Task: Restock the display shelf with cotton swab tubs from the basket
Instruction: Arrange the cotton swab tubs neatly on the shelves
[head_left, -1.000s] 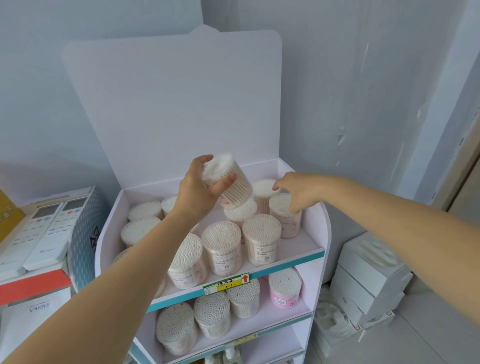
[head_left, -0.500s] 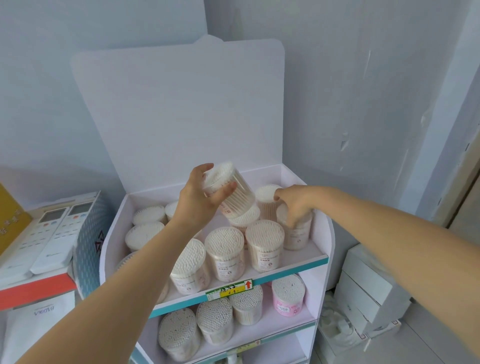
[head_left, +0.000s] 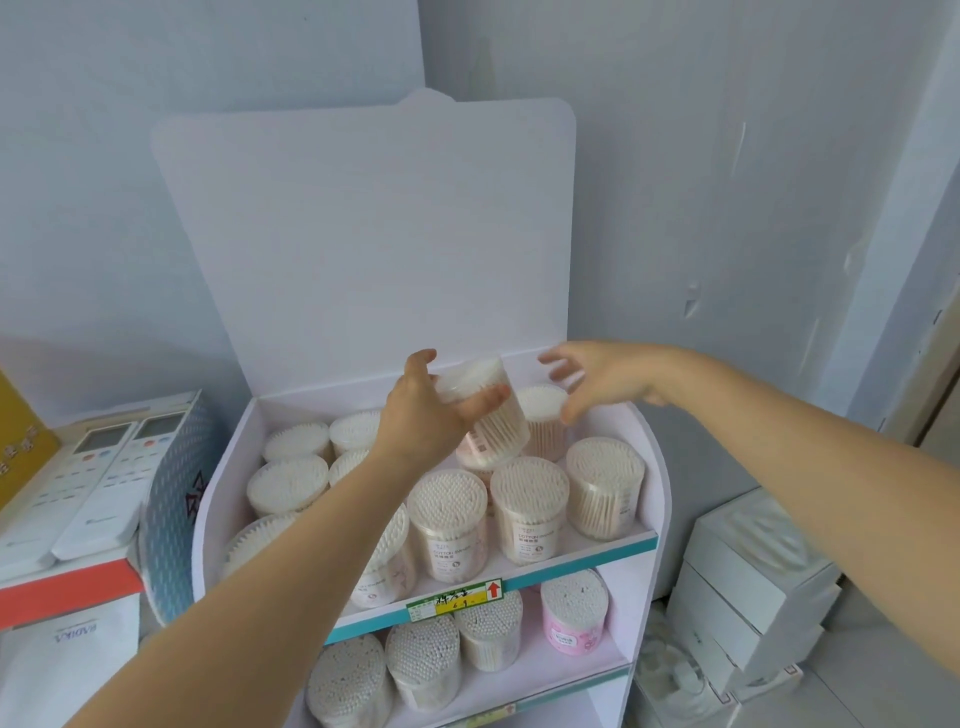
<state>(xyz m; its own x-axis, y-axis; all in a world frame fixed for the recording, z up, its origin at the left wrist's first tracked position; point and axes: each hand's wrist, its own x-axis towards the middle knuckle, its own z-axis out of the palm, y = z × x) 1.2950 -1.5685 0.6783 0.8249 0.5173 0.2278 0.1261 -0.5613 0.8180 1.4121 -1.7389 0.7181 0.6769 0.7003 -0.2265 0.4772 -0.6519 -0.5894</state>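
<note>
A white cardboard display shelf (head_left: 655, 499) stands in front of me, its top tier packed with clear tubs of cotton swabs (head_left: 529, 506). My left hand (head_left: 423, 415) grips one clear cotton swab tub (head_left: 485, 402) tilted in the air above the back middle of that tier. My right hand (head_left: 602, 379) hovers just right of the held tub, fingers spread and empty, over a rear tub (head_left: 543, 415). A second tier below holds more tubs, one of them a pink tub (head_left: 574, 613). The basket is not in view.
A tall white backboard (head_left: 363, 234) rises behind the top tier. Left of the shelf lie boxed remote controls (head_left: 98, 483) on a stack of packages. White boxes (head_left: 748, 587) are stacked on the floor at the right. A yellow price tag (head_left: 457, 600) marks the shelf edge.
My right hand has let go of the front right tub and risen, fingers spread, toward the held tub. My left hand keeps its tub at about the same spot.
</note>
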